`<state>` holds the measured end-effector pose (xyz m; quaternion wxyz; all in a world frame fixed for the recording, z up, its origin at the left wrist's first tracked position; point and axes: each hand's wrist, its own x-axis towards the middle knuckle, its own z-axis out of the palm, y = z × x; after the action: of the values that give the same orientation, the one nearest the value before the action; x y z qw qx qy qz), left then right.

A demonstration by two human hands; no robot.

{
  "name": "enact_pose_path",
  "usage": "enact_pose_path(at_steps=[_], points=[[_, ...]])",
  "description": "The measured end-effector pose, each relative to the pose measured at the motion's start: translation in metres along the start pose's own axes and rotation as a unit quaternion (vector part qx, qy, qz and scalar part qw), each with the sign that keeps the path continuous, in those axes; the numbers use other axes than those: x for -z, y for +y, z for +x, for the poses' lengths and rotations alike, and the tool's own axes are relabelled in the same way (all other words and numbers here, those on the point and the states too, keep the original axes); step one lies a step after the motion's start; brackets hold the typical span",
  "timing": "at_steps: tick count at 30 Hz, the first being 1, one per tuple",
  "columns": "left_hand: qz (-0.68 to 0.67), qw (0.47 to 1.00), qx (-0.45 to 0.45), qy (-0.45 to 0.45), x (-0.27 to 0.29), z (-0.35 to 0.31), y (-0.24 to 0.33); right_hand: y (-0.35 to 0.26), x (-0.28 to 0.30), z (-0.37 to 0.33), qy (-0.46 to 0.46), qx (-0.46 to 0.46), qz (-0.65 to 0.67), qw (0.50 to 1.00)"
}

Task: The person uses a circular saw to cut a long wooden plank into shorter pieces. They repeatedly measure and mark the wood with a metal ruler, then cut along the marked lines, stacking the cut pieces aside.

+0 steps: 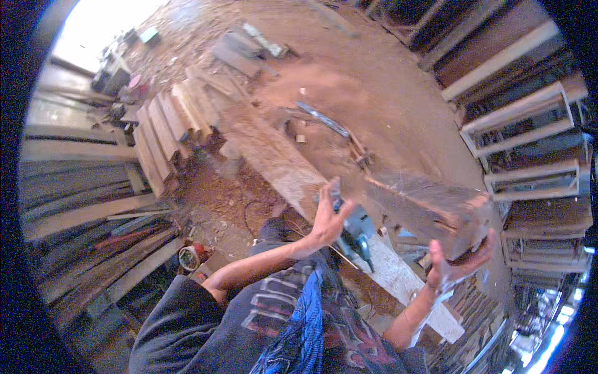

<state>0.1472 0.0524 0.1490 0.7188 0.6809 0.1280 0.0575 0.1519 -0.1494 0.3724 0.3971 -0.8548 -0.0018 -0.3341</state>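
Observation:
A long pale board [283,163] runs diagonally beneath both hands. On it rests a teal power tool [357,237] with a rounded body, which looks like an electric hand planer. My left hand [327,218] is over the board beside the tool's far end, its fingers spread and nothing seen in them. A thick, rough brown wooden block [430,202] lies on the far side of the board. My right hand [458,265] is at the block's right end, thumb and fingers wide apart. Blur hides whether it touches the block.
Short planks [163,134] are stacked at the left. A blue-grey metal bar [324,118] lies beyond the board. Wooden frames [523,118] line the right side, and long timbers [68,187] the left. A red can [192,255] stands near my left elbow. Sawdust covers the floor.

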Motion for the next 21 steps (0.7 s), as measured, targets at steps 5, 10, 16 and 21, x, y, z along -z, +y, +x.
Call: enact_pose_path(at_steps=[5,10,16,21], points=[[-0.41,0.891,0.062,0.183,0.133,0.081,0.001,-0.058,-0.075,-0.024,0.089,-0.173,0.319,0.928],[-0.47,0.863,-0.067,0.176,0.228,0.089,0.041,-0.069,-0.151,-0.052,0.022,-0.419,0.429,0.8],[-0.319,0.909,0.075,0.259,0.312,0.084,0.006,-0.053,-0.239,-0.069,-0.2,-0.508,0.322,0.773],[-0.028,0.941,0.252,0.225,0.364,0.11,-0.025,0.011,-0.291,-0.087,-0.358,-0.519,0.179,0.755]])
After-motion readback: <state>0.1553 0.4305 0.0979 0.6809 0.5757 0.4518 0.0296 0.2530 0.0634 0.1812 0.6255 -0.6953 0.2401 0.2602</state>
